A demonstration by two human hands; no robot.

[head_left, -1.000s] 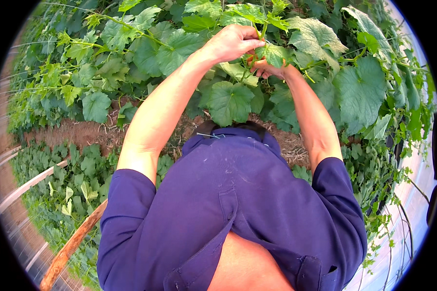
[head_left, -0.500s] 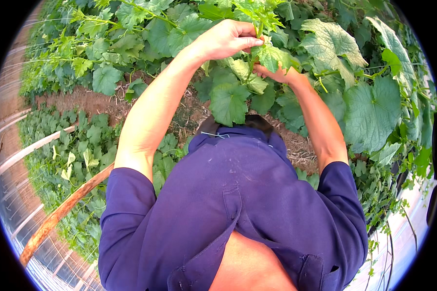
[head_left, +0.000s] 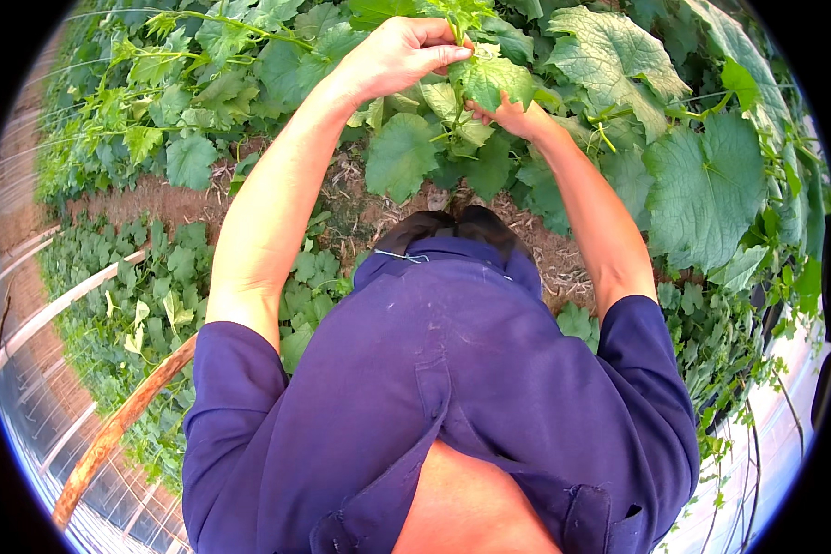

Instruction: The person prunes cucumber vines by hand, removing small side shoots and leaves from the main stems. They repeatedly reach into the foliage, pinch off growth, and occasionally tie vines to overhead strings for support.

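At the top centre, my left hand [head_left: 406,57] pinches the upper stem of a leafy green vine [head_left: 462,35] between thumb and fingers. Fresh lobed leaves stand above this grip. A bright green leaf [head_left: 495,79] hangs just below and right of it. Lower on the same plant, my right hand [head_left: 519,120] is closed, its fingers curled toward the stem and partly covered by that leaf; what they hold is hidden. A broad dark leaf [head_left: 402,157] droops left of the stem, below my left hand.
Large rough leaves [head_left: 706,189] crowd the right side. More vines [head_left: 235,42] spread at upper left along thin strings. Strawy brown soil [head_left: 563,268] lies by my dark shoes [head_left: 485,231]. A wooden pole [head_left: 125,420] slants at lower left, near low plants [head_left: 175,277].
Both hands, with the vine stem, sit slightly higher and further left in view. My right thumb now shows at the edge of the bright leaf. My left hand keeps its pinch.
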